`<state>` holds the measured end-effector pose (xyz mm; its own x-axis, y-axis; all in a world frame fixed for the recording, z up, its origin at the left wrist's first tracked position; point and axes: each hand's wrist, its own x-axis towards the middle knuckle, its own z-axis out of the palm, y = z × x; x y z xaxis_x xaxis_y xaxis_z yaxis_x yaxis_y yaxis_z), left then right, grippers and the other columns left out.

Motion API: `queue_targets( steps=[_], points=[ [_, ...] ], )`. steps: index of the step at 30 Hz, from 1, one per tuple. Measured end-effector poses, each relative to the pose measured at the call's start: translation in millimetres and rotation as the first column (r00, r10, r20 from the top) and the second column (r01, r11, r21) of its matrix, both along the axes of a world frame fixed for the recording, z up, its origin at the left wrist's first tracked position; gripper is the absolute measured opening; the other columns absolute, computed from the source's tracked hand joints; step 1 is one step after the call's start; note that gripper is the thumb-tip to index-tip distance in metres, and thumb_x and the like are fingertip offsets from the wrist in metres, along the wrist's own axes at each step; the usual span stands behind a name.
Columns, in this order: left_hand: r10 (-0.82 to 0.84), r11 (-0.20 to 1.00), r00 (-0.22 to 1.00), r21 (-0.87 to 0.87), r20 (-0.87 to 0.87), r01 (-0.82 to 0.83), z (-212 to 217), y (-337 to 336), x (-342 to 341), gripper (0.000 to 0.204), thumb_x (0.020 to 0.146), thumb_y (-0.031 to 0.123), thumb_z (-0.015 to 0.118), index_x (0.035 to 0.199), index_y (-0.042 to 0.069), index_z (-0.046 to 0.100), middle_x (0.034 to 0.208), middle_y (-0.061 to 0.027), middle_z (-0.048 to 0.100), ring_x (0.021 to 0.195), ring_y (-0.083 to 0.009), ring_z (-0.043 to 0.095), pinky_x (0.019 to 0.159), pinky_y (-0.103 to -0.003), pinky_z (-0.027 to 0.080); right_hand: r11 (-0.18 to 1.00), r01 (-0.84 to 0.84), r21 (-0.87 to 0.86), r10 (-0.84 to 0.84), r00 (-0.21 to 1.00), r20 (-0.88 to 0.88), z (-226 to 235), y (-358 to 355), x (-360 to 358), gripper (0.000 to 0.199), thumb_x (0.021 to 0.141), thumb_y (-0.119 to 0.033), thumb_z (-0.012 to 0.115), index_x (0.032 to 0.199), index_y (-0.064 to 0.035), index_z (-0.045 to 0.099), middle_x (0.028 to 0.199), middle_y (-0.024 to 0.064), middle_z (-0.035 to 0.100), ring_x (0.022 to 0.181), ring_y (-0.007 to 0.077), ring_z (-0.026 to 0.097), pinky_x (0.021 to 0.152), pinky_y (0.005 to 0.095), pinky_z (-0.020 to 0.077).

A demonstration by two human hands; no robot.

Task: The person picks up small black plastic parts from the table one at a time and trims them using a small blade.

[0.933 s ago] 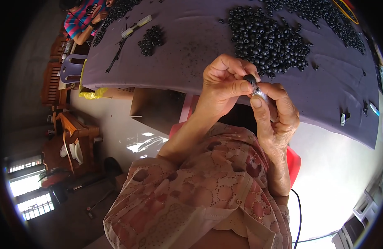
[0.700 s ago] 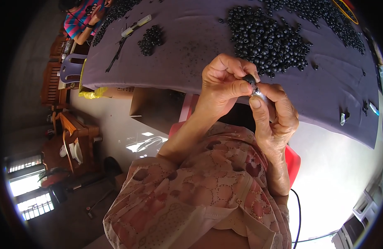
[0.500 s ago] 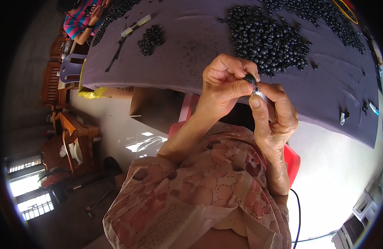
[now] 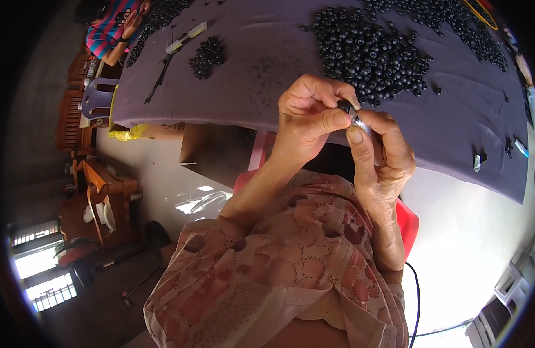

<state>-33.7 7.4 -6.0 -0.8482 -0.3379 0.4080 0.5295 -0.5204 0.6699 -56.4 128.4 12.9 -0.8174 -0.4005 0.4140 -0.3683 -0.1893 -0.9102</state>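
Observation:
Over the near edge of the purple-grey cloth-covered table point(image 4: 238, 87), my two hands meet. My left hand point(image 4: 307, 122) pinches a small round black piece point(image 4: 344, 107) between thumb and fingertips. Against that piece, my right hand point(image 4: 386, 152) grips a small, shiny, silvery tool point(image 4: 362, 125) between thumb and forefinger; its exact kind is hidden by the fingers. Just beyond my hands spreads a large pile of similar black pieces point(image 4: 369, 55), many showing a round hole. A smaller cluster of black pieces point(image 4: 207, 57) sits farther left.
A clear-and-yellow-handled tool point(image 4: 186, 38) lies near black strips point(image 4: 158, 79) at the table's left. Scraps point(image 4: 477, 163) lie near the right edge. At the far left another person point(image 4: 114, 32) sits by more pieces. An open cardboard box point(image 4: 212, 145) stands below the table.
The black piece has turned slightly in my left fingers, and both hands have shifted a little to the left in the picture. Both grips stay as they were.

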Motion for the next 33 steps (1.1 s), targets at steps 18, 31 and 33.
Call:
queue_targets(
  steps=[18, 31, 33],
  points=[
    [-0.037, 0.999, 0.999, 0.029, -0.004, 0.037, -1.9, -3.2, -2.8, 0.024, 0.066, -0.009, 0.063, 0.079, 0.005, 0.050, 0.078, -0.0140, 0.057, 0.072, -0.0171, 0.056, 0.062, -0.026, 0.047, 0.999, -0.015, 0.036, 0.016, 0.999, -0.033, 5.8, 5.4, -0.7, 0.012, 0.077, -0.001, 0.057, 0.089, 0.0014, 0.056, 0.074, 0.0025, 0.055, 0.065, 0.0041, 0.046, 0.058, 0.0151, 0.0358],
    [-0.012, 1.000, 1.000, -0.019, -0.014, 0.012, -0.4, -1.5, -2.3, 0.022, 0.068, -0.008, 0.062, 0.080, 0.005, 0.049, 0.079, -0.0135, 0.056, 0.071, -0.0153, 0.054, 0.063, -0.025, 0.046, 1.000, -0.016, 0.024, 0.015, 1.000, 0.022, 4.9, 3.7, 1.1, 0.012, 0.078, 0.000, 0.056, 0.089, 0.0019, 0.056, 0.076, 0.0025, 0.055, 0.067, 0.0044, 0.046, 0.061, 0.0147, 0.0363],
    [-0.007, 1.000, 1.000, -0.010, -0.017, 0.007, 0.4, -0.6, -1.6, 0.022, 0.068, -0.007, 0.062, 0.081, 0.005, 0.049, 0.079, -0.0134, 0.056, 0.071, -0.0150, 0.054, 0.063, -0.025, 0.045, 1.000, -0.012, 0.012, 0.012, 1.000, 0.015, 3.6, 2.8, 1.6, 0.012, 0.078, 0.000, 0.056, 0.089, 0.0020, 0.056, 0.077, 0.0026, 0.055, 0.067, 0.0045, 0.046, 0.061, 0.0147, 0.0365]
  ],
)
